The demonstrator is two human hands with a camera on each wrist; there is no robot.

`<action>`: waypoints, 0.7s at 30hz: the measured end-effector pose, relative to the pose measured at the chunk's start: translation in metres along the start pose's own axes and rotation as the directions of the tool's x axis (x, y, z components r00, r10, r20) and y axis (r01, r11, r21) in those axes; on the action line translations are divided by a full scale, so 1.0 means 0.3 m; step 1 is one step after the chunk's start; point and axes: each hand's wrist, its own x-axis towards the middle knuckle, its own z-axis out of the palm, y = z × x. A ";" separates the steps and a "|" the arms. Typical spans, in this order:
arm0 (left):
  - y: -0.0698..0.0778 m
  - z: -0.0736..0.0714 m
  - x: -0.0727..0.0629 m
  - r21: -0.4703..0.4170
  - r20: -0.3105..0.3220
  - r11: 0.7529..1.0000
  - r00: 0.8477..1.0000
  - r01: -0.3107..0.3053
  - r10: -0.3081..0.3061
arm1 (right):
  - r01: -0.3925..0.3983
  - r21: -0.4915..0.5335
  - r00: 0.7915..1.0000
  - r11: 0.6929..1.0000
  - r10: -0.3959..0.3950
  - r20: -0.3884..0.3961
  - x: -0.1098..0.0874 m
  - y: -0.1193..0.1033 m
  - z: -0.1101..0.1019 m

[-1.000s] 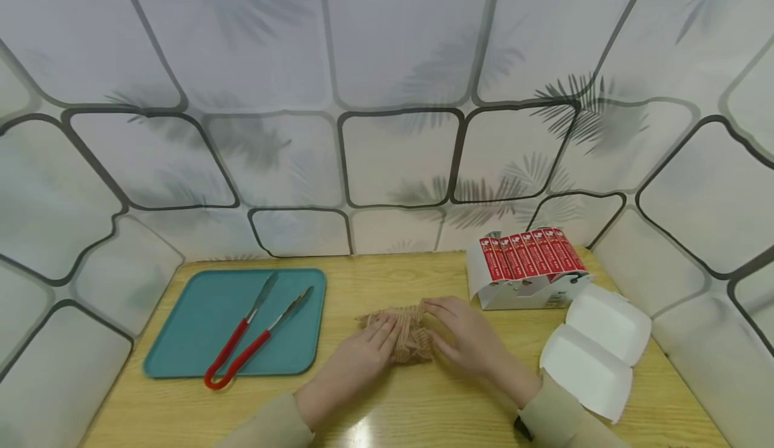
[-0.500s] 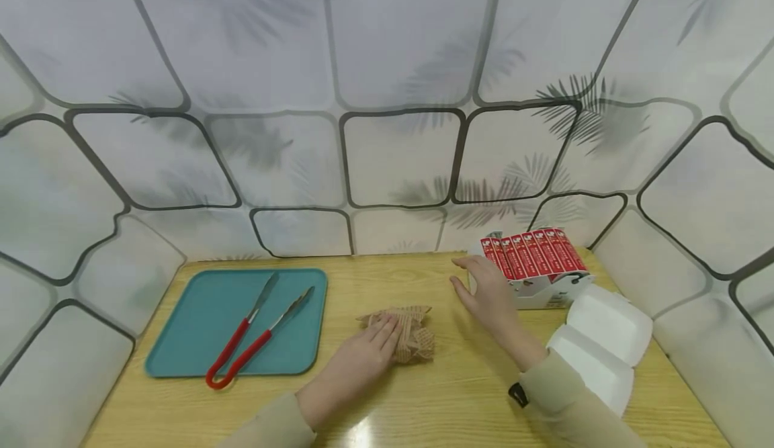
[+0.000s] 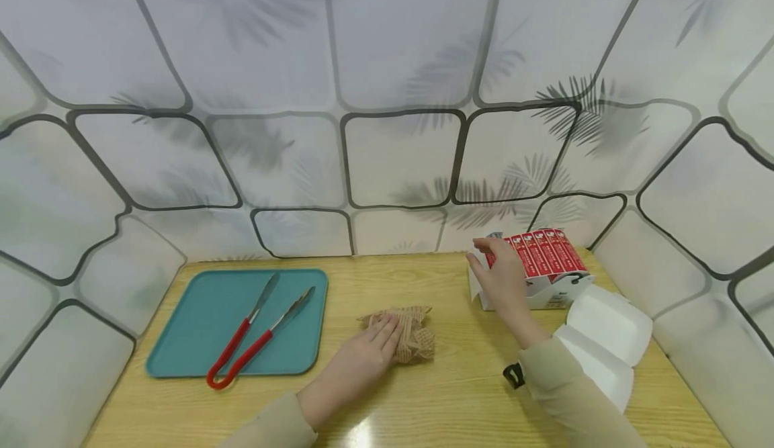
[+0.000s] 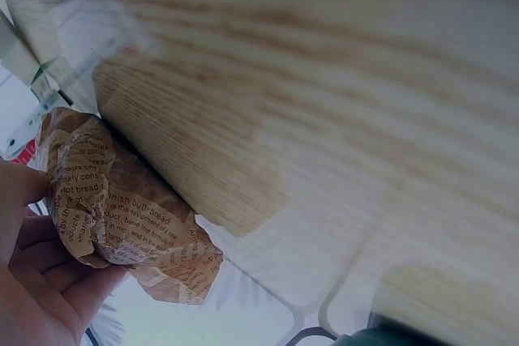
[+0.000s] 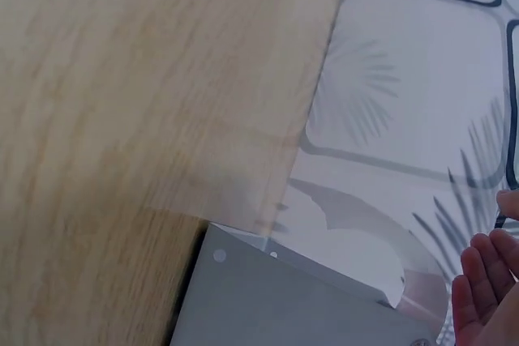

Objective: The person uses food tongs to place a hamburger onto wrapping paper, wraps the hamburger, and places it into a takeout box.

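A brown printed paper-wrapped packet (image 3: pixel 417 340) lies on the wooden table. My left hand (image 3: pixel 363 354) holds it at its left side, fingers over the top; in the left wrist view the thumb and fingers are against the crumpled wrap (image 4: pixel 122 208). Its contents are hidden. My right hand (image 3: pixel 504 277) is over the left end of a white carton (image 3: pixel 553 293) with a row of red packets (image 3: pixel 544 250). In the right wrist view, the relaxed fingers (image 5: pixel 486 273) are above the carton's grey-looking side (image 5: pixel 284 305) and hold nothing.
A teal tray (image 3: pixel 193 314) stands at the left. Red-handled tongs (image 3: pixel 244 347) lie across it, their bend over its front edge. An opened white foam clamshell box (image 3: pixel 611 327) is at the right, partly behind my right sleeve. A patterned wall covering (image 3: pixel 399 159) encloses the table.
My right hand has let go of the paper-wrapped packet and moved right and back to the carton. My left hand has stayed on the packet.
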 end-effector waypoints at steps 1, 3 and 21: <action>0.000 0.000 0.000 -0.001 -0.001 1.000 1.000 0.001 -0.001 | -0.024 0.010 1.000 1.000 0.024 -0.001 0.009 0.002 -0.003; 0.000 0.002 0.000 -0.006 -0.005 1.000 1.000 0.003 -0.003 | -0.072 0.017 0.997 0.997 0.072 -0.005 0.024 0.008 -0.006; 0.000 0.005 -0.002 -0.007 -0.005 1.000 1.000 0.008 -0.008 | -0.253 -0.068 0.966 0.965 0.255 0.032 0.100 0.061 -0.006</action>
